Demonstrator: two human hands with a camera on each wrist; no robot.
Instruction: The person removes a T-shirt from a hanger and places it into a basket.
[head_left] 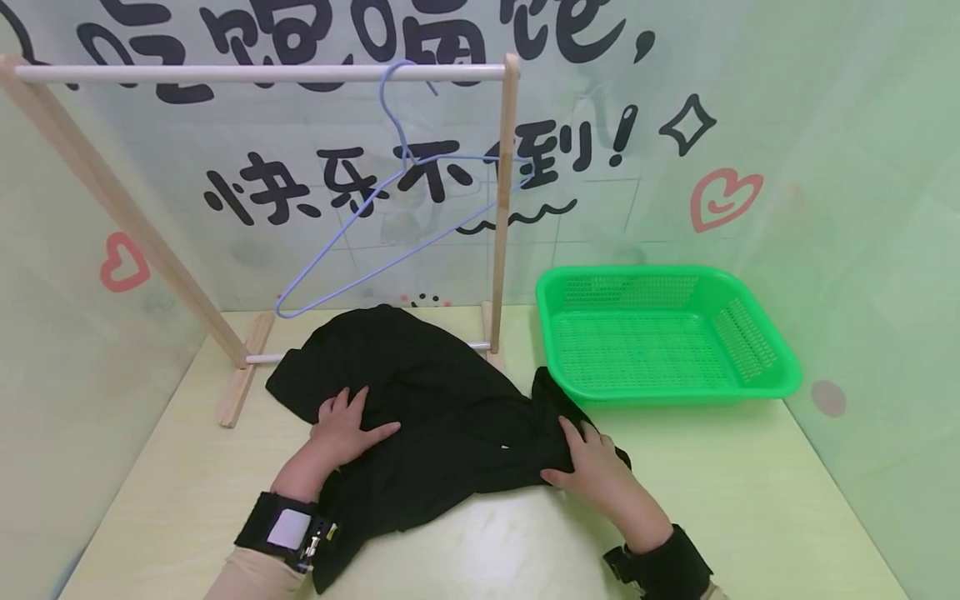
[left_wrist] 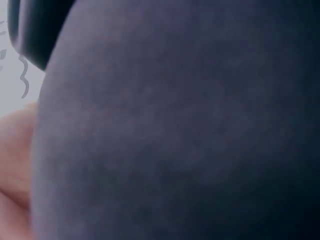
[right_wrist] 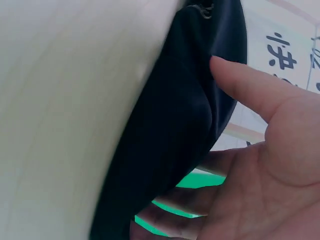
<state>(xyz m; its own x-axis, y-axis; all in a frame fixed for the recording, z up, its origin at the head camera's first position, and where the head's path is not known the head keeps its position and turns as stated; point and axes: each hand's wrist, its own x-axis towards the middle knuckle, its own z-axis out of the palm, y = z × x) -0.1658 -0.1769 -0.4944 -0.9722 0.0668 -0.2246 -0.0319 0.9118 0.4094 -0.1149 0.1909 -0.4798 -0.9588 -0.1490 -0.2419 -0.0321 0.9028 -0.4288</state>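
Note:
A black garment [head_left: 435, 417] lies crumpled on the table, its exact kind not plain from its folds. My left hand [head_left: 341, 433] rests on its left part with thumb and fingers spread. In the left wrist view dark cloth [left_wrist: 170, 120] fills most of the picture, and only a bit of the hand [left_wrist: 15, 175] shows at the edge. Over the garment's right end lies my right hand [head_left: 596, 467]. The right wrist view shows the thumb touching the black cloth [right_wrist: 160, 115], with the other fingers [right_wrist: 195, 200] fairly straight and partly hidden behind it.
Behind the garment stands a wooden rack with a white top rail [head_left: 262, 74]. A blue wire hanger [head_left: 337, 236] hangs from that rail. To the right, a green plastic basket [head_left: 667, 392] sits close to the garment's right end. A printed sheet [head_left: 637, 225] covers the wall behind.

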